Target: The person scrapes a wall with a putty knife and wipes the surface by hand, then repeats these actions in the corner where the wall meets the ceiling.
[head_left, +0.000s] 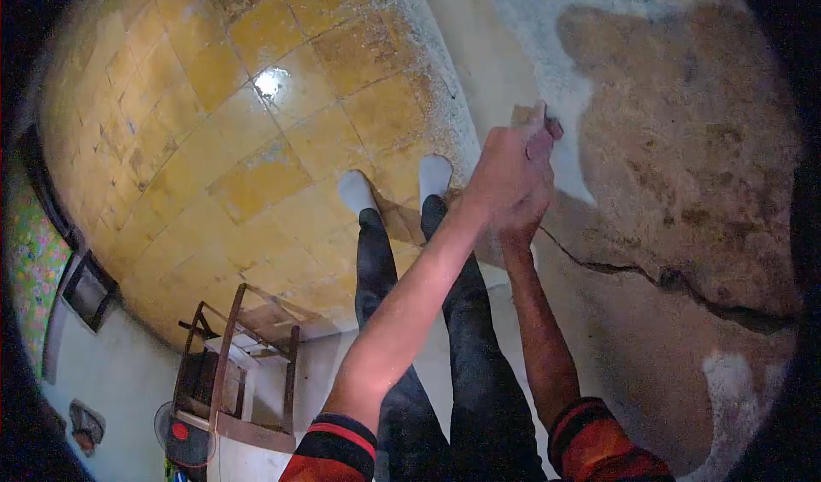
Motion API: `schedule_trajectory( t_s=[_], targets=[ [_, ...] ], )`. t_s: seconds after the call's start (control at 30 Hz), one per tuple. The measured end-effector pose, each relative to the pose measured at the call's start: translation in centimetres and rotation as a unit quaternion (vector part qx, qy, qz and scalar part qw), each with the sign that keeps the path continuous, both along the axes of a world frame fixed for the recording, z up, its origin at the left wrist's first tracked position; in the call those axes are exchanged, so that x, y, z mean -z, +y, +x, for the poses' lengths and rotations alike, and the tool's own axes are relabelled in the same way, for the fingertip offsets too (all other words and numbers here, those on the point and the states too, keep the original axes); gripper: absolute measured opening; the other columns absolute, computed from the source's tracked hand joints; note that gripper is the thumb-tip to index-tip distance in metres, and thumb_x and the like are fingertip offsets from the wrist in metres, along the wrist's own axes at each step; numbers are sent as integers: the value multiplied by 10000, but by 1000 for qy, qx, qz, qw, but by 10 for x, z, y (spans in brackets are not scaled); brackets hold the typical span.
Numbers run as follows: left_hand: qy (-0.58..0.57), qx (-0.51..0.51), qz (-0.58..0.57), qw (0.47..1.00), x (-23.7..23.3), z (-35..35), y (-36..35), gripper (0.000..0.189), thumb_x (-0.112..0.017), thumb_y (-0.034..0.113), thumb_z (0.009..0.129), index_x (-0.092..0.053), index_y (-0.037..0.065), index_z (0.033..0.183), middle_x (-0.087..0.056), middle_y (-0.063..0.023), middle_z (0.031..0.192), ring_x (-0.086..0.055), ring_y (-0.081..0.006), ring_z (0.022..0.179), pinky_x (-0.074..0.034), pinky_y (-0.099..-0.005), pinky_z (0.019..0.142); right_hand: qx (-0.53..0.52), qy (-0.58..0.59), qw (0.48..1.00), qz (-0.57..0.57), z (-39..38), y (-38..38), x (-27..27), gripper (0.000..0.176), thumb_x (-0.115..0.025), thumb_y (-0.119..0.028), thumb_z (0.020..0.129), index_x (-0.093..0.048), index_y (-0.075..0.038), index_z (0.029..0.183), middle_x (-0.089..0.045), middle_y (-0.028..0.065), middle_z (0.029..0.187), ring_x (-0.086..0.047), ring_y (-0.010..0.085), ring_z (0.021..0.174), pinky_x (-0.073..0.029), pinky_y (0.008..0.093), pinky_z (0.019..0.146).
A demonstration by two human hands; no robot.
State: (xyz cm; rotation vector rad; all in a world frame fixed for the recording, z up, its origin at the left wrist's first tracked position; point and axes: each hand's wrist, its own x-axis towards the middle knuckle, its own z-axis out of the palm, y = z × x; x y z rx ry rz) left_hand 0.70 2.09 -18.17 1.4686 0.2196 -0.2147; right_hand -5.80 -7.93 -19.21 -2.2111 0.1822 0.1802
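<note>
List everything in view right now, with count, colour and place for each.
wall: one, grey-brown, patchy and cracked, right half
tiled floor: one, yellow, upper left
wooden frame: one, brown, lower left
fan: one, dark with a red hub, bottom left
small object: one, brownish, against the wall, kind unclear
legs: two, dark trousers, white feet, centre
left hand: one, closed on the small object
right hand: one, under the left hand, grip hidden

Small tan flat-edged piece, material indeterminate, stands out just above the fingertips of the closed left hand, mostly hidden inside the grip, with the right hand clasped directly beneath.
</note>
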Motion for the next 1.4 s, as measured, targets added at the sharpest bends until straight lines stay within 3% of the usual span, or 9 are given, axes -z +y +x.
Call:
schedule_trajectory(
  t_s=[0.27,0.47,0.57,0.7,0.87,1.0,1.17,1.27,1.4],
  targets=[
    [-11,-43,-16,999,4,-10,-14,353,-548,30,822,-570,-9,1172,-638,-253,846,-654,-404,830,-503,-407,744,42,108,993,-35,-14,-5,3,300,-686,-181,821,-603,-13,1056,-646,68,1046,-602,180,959,-470,321,832],
    [78,-1,14,997,-10,7,8,308,-590,55,810,-595,15,1116,-645,-244,843,-669,-372,829,-505,-394,753,70,51,996,26,15,19,-6,463,-681,-306,796,-580,-11,1138,-680,161,1015,-665,275,924,-510,377,773],
    [45,-38,-28,998,-11,3,2,188,-577,121,855,-617,25,1012,-660,-194,845,-668,-329,782,-511,-390,739,-25,109,975,-194,11,13,-28,471,-682,-317,796,-575,-2,1129,-676,170,1015,-659,278,919,-505,378,773],
    [51,50,52,996,10,8,7,160,-572,142,871,-625,30,971,-668,-164,859,-667,-295,787,-513,-376,759,36,55,998,3,3,12,-2,447,-682,-334,808,-586,1,1089,-674,165,1007,-646,300,920,-488,382,805],
    [40,-43,-35,998,-12,-8,-14,171,-589,127,842,-621,38,985,-669,-160,860,-667,-282,799,-511,-379,753,-30,162,965,-203,6,11,-42,364,-711,-231,786,-596,19,1024,-650,149,962,-628,251,928,-474,377,807],
    [33,-12,47,998,-5,21,8,385,-555,54,822,-544,-18,1200,-646,-242,873,-649,-411,875,-511,-418,771,-34,-19,999,-8,26,10,-18,410,-664,-294,810,-591,10,1075,-672,157,1010,-642,319,908,-483,404,801],
    [37,-36,6,999,-11,-3,-9,267,-546,198,882,-588,14,1070,-657,-204,862,-656,-361,835,-500,-427,739,-23,82,984,-159,-1,5,-23,396,-636,-271,812,-585,10,1086,-667,169,1003,-639,346,892,-487,413,784],
    [49,-15,21,998,-4,9,0,258,-545,238,899,-600,23,1030,-663,-181,859,-655,-342,822,-496,-426,747,-71,-14,994,-77,22,2,-26,418,-622,-291,822,-575,11,1107,-669,157,997,-641,347,886,-490,412,796],
    [89,17,-10,996,-7,7,6,244,-541,233,898,-604,14,984,-660,-182,843,-651,-347,818,-496,-426,749,80,75,989,98,16,16,-20,425,-627,-298,820,-580,15,1104,-668,159,994,-647,331,888,-492,403,800]
  ],
)
